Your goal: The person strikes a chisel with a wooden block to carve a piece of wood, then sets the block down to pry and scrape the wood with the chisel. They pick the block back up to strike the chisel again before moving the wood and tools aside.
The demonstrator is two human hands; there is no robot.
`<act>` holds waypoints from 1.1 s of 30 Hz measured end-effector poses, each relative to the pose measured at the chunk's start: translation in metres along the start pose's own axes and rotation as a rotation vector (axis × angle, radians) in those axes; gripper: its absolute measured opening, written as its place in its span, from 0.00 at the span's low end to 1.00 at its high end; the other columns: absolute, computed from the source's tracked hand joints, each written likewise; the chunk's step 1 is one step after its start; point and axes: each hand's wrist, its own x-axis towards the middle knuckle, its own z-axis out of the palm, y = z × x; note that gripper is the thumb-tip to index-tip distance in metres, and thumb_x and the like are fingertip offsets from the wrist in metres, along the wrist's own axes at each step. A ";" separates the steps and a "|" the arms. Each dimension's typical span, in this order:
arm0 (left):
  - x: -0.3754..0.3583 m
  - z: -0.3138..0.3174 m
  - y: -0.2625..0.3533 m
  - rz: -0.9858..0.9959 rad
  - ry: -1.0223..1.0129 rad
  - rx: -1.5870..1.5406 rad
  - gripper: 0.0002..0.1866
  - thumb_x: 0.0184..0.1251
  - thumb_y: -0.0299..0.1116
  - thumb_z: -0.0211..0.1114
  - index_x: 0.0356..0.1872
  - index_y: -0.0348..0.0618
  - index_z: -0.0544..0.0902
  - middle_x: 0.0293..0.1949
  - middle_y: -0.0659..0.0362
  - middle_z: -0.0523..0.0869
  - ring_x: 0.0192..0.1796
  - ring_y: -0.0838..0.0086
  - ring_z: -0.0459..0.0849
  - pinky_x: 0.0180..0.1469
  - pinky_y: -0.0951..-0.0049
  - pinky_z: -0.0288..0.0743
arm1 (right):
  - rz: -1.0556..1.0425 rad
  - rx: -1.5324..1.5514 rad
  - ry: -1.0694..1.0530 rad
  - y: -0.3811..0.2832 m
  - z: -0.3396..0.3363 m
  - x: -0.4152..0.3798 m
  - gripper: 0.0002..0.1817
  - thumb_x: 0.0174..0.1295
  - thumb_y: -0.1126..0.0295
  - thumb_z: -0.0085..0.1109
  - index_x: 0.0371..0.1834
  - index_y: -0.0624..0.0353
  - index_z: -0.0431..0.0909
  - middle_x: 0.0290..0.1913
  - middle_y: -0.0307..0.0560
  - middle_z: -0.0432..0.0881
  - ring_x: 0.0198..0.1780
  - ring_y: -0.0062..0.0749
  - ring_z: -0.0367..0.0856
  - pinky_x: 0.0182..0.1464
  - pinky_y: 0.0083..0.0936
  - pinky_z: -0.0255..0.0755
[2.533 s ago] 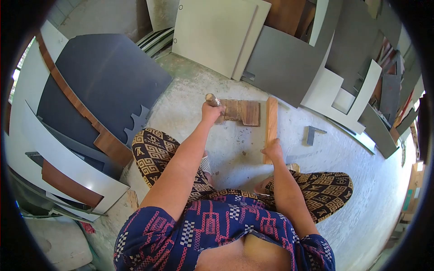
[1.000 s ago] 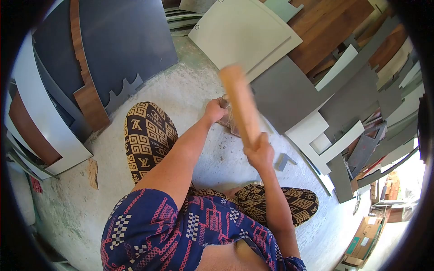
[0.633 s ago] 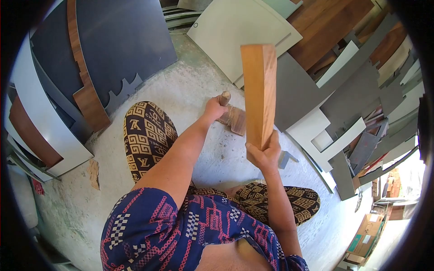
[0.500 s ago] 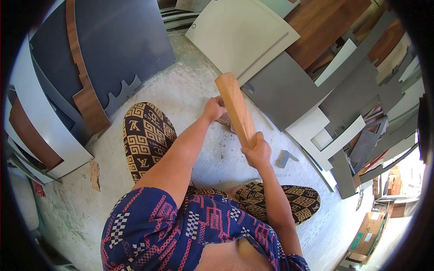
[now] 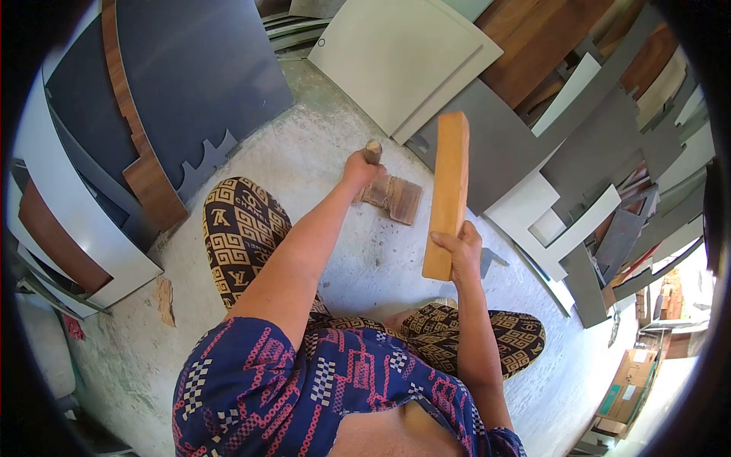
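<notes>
My right hand [image 5: 461,250] grips a long, squared block of light wood [image 5: 451,190] near its lower end, the thumb across its face. The block stands nearly upright in view. Farther forward, my left hand [image 5: 361,174] is closed round a short brown wooden piece with a rounded end [image 5: 372,151]; the fingers hide most of it. Just beside that hand, a darker notched wooden block [image 5: 406,202] lies low over the floor. I cannot tell whether it joins the piece in my left hand. A grey L-shaped piece [image 5: 493,261] lies right of my right hand, partly covered by it.
Large dark panels [image 5: 205,68] lean at the left, with a brown strip [image 5: 156,183] against them. Cream boards [image 5: 396,61] and grey boards [image 5: 487,145] stand ahead. Stacked offcuts [image 5: 601,167] fill the right side. A wood scrap [image 5: 165,301] lies on the concrete floor [image 5: 251,160].
My right hand has moved right and turned the light wood block more upright. The notched block beside my left hand now shows. My left hand keeps its grip, slightly shifted.
</notes>
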 end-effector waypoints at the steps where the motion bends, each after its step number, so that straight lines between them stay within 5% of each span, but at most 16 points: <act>1: 0.002 0.000 0.000 0.000 -0.001 -0.015 0.19 0.40 0.32 0.74 0.38 0.38 0.83 0.34 0.51 0.87 0.39 0.64 0.85 0.43 0.66 0.76 | 0.000 0.034 0.000 -0.002 0.000 0.000 0.18 0.40 0.75 0.70 0.33 0.67 0.73 0.29 0.46 0.78 0.28 0.27 0.77 0.31 0.24 0.73; 9: 0.001 0.001 -0.020 -0.007 -0.054 -0.026 0.19 0.40 0.32 0.73 0.38 0.37 0.83 0.35 0.51 0.87 0.38 0.64 0.85 0.43 0.66 0.76 | -0.071 -0.122 0.009 -0.001 -0.005 -0.001 0.20 0.40 0.73 0.71 0.35 0.67 0.72 0.30 0.46 0.78 0.29 0.26 0.77 0.32 0.24 0.72; 15: -0.016 -0.002 0.006 -0.009 -0.014 0.034 0.21 0.41 0.32 0.72 0.40 0.38 0.83 0.37 0.51 0.87 0.40 0.64 0.85 0.45 0.66 0.76 | -0.466 -0.202 0.126 -0.046 0.012 -0.029 0.27 0.40 0.69 0.73 0.43 0.64 0.70 0.31 0.46 0.79 0.32 0.26 0.77 0.35 0.24 0.72; 19: -0.017 0.001 0.006 -0.020 -0.017 0.049 0.20 0.42 0.31 0.72 0.41 0.38 0.83 0.36 0.51 0.87 0.40 0.64 0.85 0.46 0.67 0.76 | -0.390 -0.551 0.097 -0.029 0.017 -0.023 0.31 0.39 0.64 0.73 0.46 0.60 0.69 0.32 0.53 0.81 0.33 0.40 0.82 0.37 0.32 0.74; 22: -0.015 0.004 -0.001 0.061 -0.195 -0.441 0.19 0.43 0.31 0.72 0.41 0.38 0.83 0.36 0.51 0.87 0.39 0.64 0.85 0.45 0.67 0.77 | -0.165 -0.994 -0.031 -0.001 0.023 -0.007 0.32 0.36 0.59 0.73 0.45 0.58 0.70 0.32 0.58 0.82 0.36 0.57 0.81 0.40 0.41 0.75; 29: -0.003 0.005 -0.020 -0.077 -0.057 -0.035 0.20 0.43 0.27 0.71 0.42 0.37 0.83 0.36 0.52 0.87 0.39 0.69 0.85 0.44 0.68 0.77 | -0.451 -0.329 0.052 -0.027 0.017 -0.023 0.32 0.37 0.62 0.73 0.48 0.60 0.72 0.29 0.55 0.81 0.33 0.50 0.82 0.38 0.36 0.75; 33: -0.005 0.006 -0.018 -0.020 -0.058 -0.107 0.20 0.43 0.26 0.71 0.43 0.38 0.83 0.36 0.54 0.87 0.39 0.70 0.85 0.44 0.69 0.77 | -0.256 -0.588 0.031 -0.022 0.028 -0.028 0.27 0.41 0.62 0.71 0.42 0.60 0.68 0.31 0.58 0.80 0.37 0.50 0.81 0.41 0.35 0.74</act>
